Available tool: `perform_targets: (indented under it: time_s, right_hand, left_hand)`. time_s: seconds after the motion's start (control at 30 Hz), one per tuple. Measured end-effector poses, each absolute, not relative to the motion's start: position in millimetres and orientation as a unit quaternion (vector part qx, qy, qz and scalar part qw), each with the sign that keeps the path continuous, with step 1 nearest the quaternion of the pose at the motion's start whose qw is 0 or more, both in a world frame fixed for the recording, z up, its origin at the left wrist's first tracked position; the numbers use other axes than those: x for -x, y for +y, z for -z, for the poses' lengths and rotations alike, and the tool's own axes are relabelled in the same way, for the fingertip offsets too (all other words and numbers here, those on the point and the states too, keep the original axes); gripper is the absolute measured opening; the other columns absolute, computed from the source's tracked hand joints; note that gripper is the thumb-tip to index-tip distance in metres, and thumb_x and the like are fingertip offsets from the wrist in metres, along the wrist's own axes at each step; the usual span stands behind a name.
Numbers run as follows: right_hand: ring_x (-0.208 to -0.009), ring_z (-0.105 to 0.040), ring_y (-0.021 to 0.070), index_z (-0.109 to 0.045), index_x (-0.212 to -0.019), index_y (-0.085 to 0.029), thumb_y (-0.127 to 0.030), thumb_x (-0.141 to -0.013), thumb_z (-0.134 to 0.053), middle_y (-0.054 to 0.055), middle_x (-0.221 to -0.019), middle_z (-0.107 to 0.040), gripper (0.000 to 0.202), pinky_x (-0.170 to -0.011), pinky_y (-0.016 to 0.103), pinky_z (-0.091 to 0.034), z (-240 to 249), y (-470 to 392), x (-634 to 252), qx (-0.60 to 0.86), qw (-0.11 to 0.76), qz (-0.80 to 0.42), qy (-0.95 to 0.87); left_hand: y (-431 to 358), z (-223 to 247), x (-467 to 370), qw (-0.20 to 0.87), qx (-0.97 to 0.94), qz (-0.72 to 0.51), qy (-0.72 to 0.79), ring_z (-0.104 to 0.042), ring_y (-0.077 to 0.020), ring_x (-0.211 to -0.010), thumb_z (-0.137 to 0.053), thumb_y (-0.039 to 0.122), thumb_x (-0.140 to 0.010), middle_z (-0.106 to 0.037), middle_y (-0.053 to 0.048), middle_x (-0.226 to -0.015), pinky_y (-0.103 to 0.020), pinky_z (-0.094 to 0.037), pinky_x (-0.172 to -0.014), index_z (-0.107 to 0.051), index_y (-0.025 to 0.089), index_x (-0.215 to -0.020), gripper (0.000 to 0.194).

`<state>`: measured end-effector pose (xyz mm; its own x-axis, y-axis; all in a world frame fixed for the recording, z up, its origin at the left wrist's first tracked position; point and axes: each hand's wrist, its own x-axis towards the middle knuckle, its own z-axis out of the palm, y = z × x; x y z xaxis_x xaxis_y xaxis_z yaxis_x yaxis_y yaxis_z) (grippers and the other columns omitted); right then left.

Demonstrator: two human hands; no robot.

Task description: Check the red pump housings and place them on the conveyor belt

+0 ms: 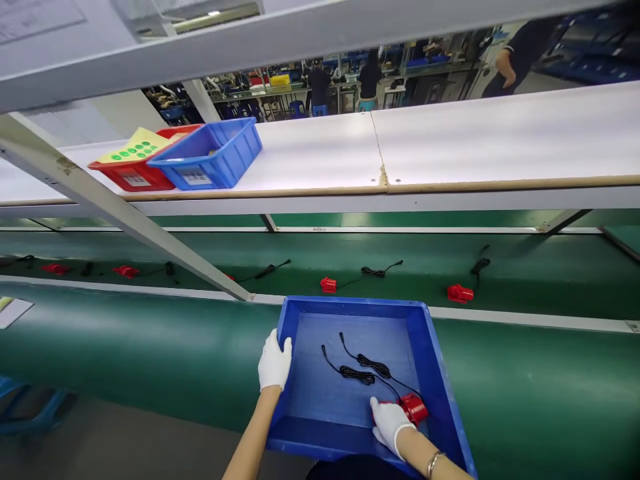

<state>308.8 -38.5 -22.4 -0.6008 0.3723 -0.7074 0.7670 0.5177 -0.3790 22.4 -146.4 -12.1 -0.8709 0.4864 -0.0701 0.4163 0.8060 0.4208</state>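
A large blue plastic tray (357, 305) rests in front of me on the green work surface. My left hand (275, 361), in a white glove, grips its left wall, with the thumb over the rim. In the tray's lower right part, my right hand (391, 424), also gloved, closes round a red corded device, mostly hidden under the fingers. A second red corded device (414, 407) lies right beside that hand. Two bundled black cables (357, 375) stretch from the devices toward the middle of the tray, side by side.
Beyond the tray, a green conveyor belt (280, 283) carries several red devices (329, 285) with black cables. Above it runs a white shelf (320, 157) holding a blue bin (210, 157) and a red bin (133, 177). A slanted white post (150, 227) stands left. People are in the background.
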Motion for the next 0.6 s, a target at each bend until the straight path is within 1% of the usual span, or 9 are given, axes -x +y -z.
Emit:
perform_targets:
  time_s: [0.1, 0.17, 0.23, 0.3, 0.37, 0.43, 0.5, 0.57, 0.6]
  right_hand:
    - [-0.080, -0.063, 0.0131, -0.061, -0.104, -0.012, -0.035, -0.093, -0.061, 0.003, -0.090, -0.064, 0.025, -0.077, 0.032, -0.053, 15.8, -25.3, -313.1, -0.353, 0.273, 0.376, 0.812]
    - [-0.072, -0.059, 0.0115, -0.059, -0.094, -0.013, -0.028, -0.093, -0.058, 0.001, -0.079, -0.061, 0.015, -0.073, 0.028, -0.050, 0.7, -6.3, -319.3, -0.357, 0.237, 0.410, 0.805]
    - [-0.067, -0.055, 0.0096, -0.052, -0.088, -0.016, -0.028, -0.096, -0.049, -0.001, -0.072, -0.058, 0.014, -0.068, 0.024, -0.046, -23.5, 12.3, -323.0, -0.353, 0.183, 0.456, 0.796]
    - [-0.065, -0.050, 0.0084, -0.045, -0.087, -0.019, -0.033, -0.099, -0.039, -0.003, -0.071, -0.055, 0.020, -0.064, 0.021, -0.042, -54.6, 25.8, -321.7, -0.342, 0.130, 0.498, 0.786]
    - [-0.063, -0.046, 0.0081, -0.041, -0.086, -0.020, -0.043, -0.100, -0.036, -0.005, -0.069, -0.051, 0.027, -0.061, 0.020, -0.039, -88.1, 32.2, -315.6, -0.329, 0.083, 0.542, 0.769]
    - [-0.060, -0.042, 0.0084, -0.042, -0.085, -0.021, -0.053, -0.098, -0.038, -0.005, -0.067, -0.048, 0.034, -0.057, 0.021, -0.036, -117.9, 32.1, -308.0, -0.333, 0.026, 0.595, 0.731]
    - [-0.061, -0.043, 0.0097, -0.047, -0.092, -0.021, -0.059, -0.095, -0.041, -0.005, -0.069, -0.050, 0.038, -0.057, 0.022, -0.037, -139.1, 26.9, -302.1, -0.364, -0.050, 0.615, 0.697]
    - [-0.066, -0.050, 0.0120, -0.051, -0.105, -0.022, -0.060, -0.093, -0.044, -0.003, -0.076, -0.057, 0.040, -0.063, 0.025, -0.042, -150.0, 18.1, -300.1, -0.402, -0.099, 0.574, 0.706]
    - [-0.070, -0.054, 0.0134, -0.052, -0.111, -0.023, -0.059, -0.091, -0.046, -0.001, -0.081, -0.061, 0.041, -0.068, 0.026, -0.044, -152.1, 12.7, -300.3, -0.412, -0.104, 0.544, 0.724]
  left_hand:
    - [-144.1, 13.7, -42.8, 0.043, -0.279, -0.235, 0.930, -0.036, -0.0344, -0.142, -0.043, 0.037, -0.095, -0.041, -0.025, -0.150, -0.052, -0.030, -0.116, -0.040, 0.004, -0.143, 0.058]
    - [-140.9, 15.4, -71.7, 0.074, -0.330, -0.280, 0.899, -0.036, -0.0288, -0.143, -0.048, 0.038, -0.094, -0.044, -0.018, -0.150, -0.047, -0.027, -0.119, -0.043, 0.011, -0.142, 0.056]
    - [-135.4, 13.8, -109.0, 0.210, -0.374, -0.384, 0.818, -0.040, -0.0280, -0.140, -0.051, 0.043, -0.094, -0.047, -0.016, -0.148, -0.049, -0.028, -0.119, -0.042, 0.017, -0.144, 0.057]
    - [-126.6, 4.2, -146.1, 0.381, -0.374, -0.482, 0.695, -0.044, -0.0272, -0.137, -0.053, 0.052, -0.092, -0.044, -0.016, -0.149, -0.048, -0.034, -0.116, -0.030, 0.021, -0.150, 0.070]
    - [-114.6, -15.8, -174.4, 0.476, -0.364, -0.558, 0.574, -0.049, -0.0263, -0.132, -0.058, 0.059, -0.088, -0.044, -0.016, -0.148, -0.045, -0.037, -0.113, -0.019, 0.023, -0.153, 0.085]
    - [-101.0, -44.1, -189.9, 0.493, -0.310, -0.613, 0.534, -0.061, -0.0234, -0.114, -0.057, 0.061, -0.088, -0.055, -0.015, -0.132, -0.041, -0.047, -0.103, -0.018, 0.024, -0.151, 0.083]
    - [-88.7, -75.1, -194.9, 0.495, -0.220, -0.645, 0.538, -0.067, -0.0187, -0.086, -0.043, 0.066, -0.092, -0.061, -0.011, -0.117, -0.036, -0.056, -0.079, -0.031, 0.025, -0.143, 0.067]
    - [-80.7, -102.5, -194.7, 0.504, -0.143, -0.667, 0.529, -0.061, -0.0145, -0.064, -0.030, 0.070, -0.093, -0.063, -0.006, -0.099, -0.029, -0.052, -0.057, -0.042, 0.025, -0.131, 0.060]
    - [-78.7, -113.5, -194.3, 0.502, -0.118, -0.679, 0.523, -0.059, -0.0136, -0.061, -0.026, 0.071, -0.093, -0.062, -0.004, -0.093, -0.027, -0.050, -0.054, -0.045, 0.025, -0.125, 0.059]
